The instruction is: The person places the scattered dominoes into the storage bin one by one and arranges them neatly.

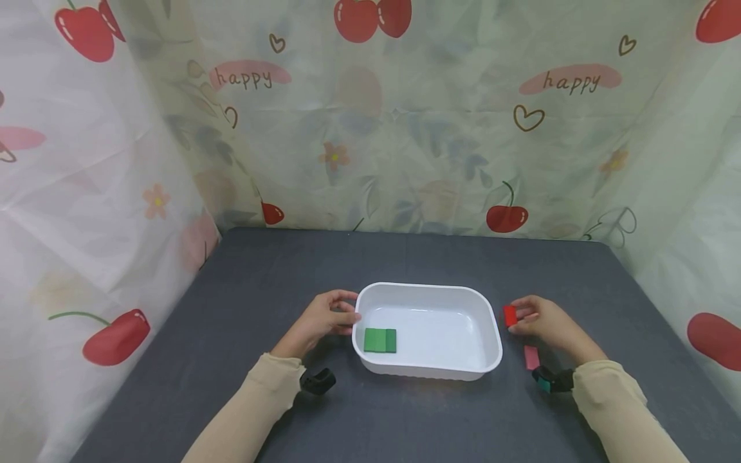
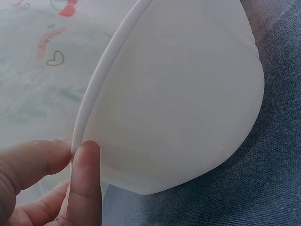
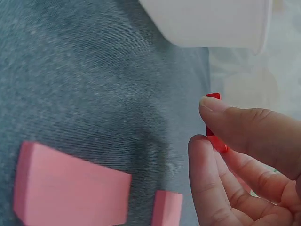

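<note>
A white plastic basin stands on the dark table. At its left end my left hand pinches the rim; the left wrist view shows fingers on both sides of the edge. Inside the basin, at the near left corner, lie two green blocks side by side. Off the basin's right end, my right hand holds a small red block between thumb and fingers, raised over the cloth in the right wrist view. Below that hand are two pink blocks, one of them the narrower pink block.
Dark blue-grey cloth covers the table. Patterned white curtains with cherries and hearts close off the back and both sides. A dark wrist camera sits at the left wrist, another wrist camera at the right.
</note>
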Demonstrator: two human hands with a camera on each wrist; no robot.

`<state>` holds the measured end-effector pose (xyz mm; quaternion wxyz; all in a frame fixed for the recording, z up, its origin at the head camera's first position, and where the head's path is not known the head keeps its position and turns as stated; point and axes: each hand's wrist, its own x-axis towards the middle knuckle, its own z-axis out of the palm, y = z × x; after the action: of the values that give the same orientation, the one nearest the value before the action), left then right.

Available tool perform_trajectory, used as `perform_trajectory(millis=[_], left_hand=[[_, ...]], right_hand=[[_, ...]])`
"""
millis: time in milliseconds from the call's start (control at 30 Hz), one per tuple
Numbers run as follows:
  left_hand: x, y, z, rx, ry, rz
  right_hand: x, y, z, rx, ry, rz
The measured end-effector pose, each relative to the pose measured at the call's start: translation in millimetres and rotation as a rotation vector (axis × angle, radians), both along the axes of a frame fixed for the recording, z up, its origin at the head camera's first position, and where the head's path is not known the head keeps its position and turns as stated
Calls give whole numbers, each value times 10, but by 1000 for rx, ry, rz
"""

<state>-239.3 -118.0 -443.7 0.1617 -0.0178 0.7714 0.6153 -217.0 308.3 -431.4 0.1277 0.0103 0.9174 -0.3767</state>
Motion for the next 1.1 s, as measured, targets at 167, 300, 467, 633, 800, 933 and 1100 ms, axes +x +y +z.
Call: perform_trajectory(millis=[167, 300, 467, 633, 800, 933, 1100], left_hand=[[-3, -1, -2, -3, -4, 2], [-2, 2, 4, -7, -7, 4], [-2, 3, 10, -14, -2, 5], [1, 1, 10, -13, 0, 1], [4, 1, 4, -9, 7, -6], [2, 1, 1, -7, 5, -6], [4, -6, 5, -6, 4, -10]], right_hand=[[23, -13, 73, 2, 21, -7], [27, -49, 151, -1, 47, -14], [52, -109, 283, -35, 52, 5], [111, -219, 399, -70, 74, 25], [151, -327, 448, -85, 95, 35], [174, -401, 472, -108, 95, 35], [203, -474, 502, -140, 80, 31]])
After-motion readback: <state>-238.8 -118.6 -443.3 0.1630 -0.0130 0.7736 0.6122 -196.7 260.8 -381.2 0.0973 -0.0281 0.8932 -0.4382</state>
